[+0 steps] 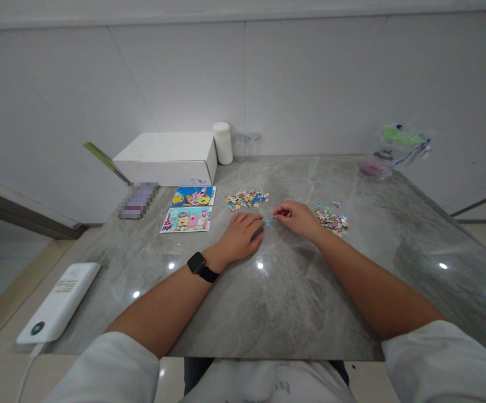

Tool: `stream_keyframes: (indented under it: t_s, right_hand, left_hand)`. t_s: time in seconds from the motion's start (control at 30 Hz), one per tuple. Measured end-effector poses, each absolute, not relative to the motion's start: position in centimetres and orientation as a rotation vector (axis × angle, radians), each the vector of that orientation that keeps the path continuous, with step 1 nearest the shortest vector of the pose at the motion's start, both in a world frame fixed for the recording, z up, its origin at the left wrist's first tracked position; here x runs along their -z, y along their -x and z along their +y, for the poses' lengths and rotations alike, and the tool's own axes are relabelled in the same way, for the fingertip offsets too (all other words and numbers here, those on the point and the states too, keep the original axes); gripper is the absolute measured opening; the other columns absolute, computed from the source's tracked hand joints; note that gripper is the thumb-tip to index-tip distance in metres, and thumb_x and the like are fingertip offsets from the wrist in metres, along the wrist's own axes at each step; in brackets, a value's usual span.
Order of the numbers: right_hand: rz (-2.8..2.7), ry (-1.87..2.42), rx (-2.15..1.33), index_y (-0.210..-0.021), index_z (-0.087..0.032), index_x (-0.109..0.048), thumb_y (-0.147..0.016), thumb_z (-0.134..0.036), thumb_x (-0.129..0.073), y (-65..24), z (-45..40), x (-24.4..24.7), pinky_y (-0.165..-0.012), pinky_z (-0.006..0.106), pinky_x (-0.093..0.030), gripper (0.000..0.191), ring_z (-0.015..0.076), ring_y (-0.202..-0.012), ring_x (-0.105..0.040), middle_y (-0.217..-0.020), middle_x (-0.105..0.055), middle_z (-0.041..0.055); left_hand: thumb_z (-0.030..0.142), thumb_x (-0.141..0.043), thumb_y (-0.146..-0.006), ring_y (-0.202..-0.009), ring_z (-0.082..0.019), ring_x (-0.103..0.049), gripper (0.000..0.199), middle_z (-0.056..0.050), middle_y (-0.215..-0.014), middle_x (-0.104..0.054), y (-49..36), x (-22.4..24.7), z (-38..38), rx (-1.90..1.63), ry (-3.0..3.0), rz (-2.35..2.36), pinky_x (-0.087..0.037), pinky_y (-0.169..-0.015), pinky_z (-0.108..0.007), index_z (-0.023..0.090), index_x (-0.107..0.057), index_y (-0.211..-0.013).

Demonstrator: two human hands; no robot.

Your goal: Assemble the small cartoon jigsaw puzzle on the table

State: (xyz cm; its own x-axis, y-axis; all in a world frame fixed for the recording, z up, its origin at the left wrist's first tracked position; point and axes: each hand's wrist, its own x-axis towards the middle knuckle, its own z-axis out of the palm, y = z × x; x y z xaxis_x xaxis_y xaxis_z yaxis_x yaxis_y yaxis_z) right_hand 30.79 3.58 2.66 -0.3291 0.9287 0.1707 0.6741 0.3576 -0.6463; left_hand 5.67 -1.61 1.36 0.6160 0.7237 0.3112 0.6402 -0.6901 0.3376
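My left hand (243, 235), with a black watch (196, 262) on its wrist, lies on the grey table with its fingers stretched out. Just past its fingertips is a small blue puzzle piece (267, 223). To the right, my right hand (297, 218) is pinched, and a tiny bit of blue, seemingly another puzzle piece (274, 216), shows at its fingertips. Beyond my left hand is a loose pile of puzzle pieces (246, 198). A second pile of pieces (333, 218) lies right of my right hand, partly behind the forearm.
Two cartoon picture cards (186, 219) lie left of my left hand. Behind them stand a white box (167, 154), a white bottle (223, 144) and two glasses (253, 146). A plastic bag (396, 151) sits at the back right, a white power bank (60, 302) with a cable at the front left.
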Motion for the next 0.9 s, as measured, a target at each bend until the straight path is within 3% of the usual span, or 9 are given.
stream_keyframes:
  t_s: [0.17, 0.27, 0.9]
  right_hand:
    - [-2.19, 1.437, -0.634, -0.093, -0.024, -0.081, -0.089, -0.022, -0.069, -30.1, 3.6, -1.8, -0.078, 0.03, -0.048, 0.013, 0.0183, -0.081, -0.068, -0.09, -0.08, 0.0022]
    - [-2.2, 1.451, -0.61, -0.094, -0.024, -0.082, -0.09, -0.021, -0.069, -30.1, 3.8, -1.3, -0.076, 0.029, -0.047, 0.014, 0.0178, -0.08, -0.068, -0.089, -0.08, 0.0019]
    - [-2.286, 1.571, -0.505, -0.093, -0.023, -0.082, -0.087, -0.021, -0.068, -29.2, 3.9, -1.5, -0.071, 0.029, -0.045, 0.016, 0.0188, -0.079, -0.068, -0.088, -0.08, 0.004]
  left_hand:
    - [0.039, -0.061, -0.1, -0.145, -0.033, -0.047, 0.049, -0.011, -0.155, -0.058, -5.6, -1.1, -1.8, -0.535, -2.695, 1.09, -0.019, -0.13, -0.061, 0.025, -0.059, -0.147]
    - [0.042, -0.059, -0.101, -0.148, -0.033, -0.045, 0.05, -0.01, -0.157, -0.056, -5.6, -1.0, -1.8, -0.494, -2.693, 1.083, -0.015, -0.131, -0.062, 0.025, -0.059, -0.148]
    - [0.047, -0.059, -0.101, -0.149, -0.033, -0.046, 0.053, -0.011, -0.156, -0.058, -5.8, -1.1, -1.7, -0.427, -2.686, 1.09, -0.012, -0.132, -0.06, 0.023, -0.06, -0.148]
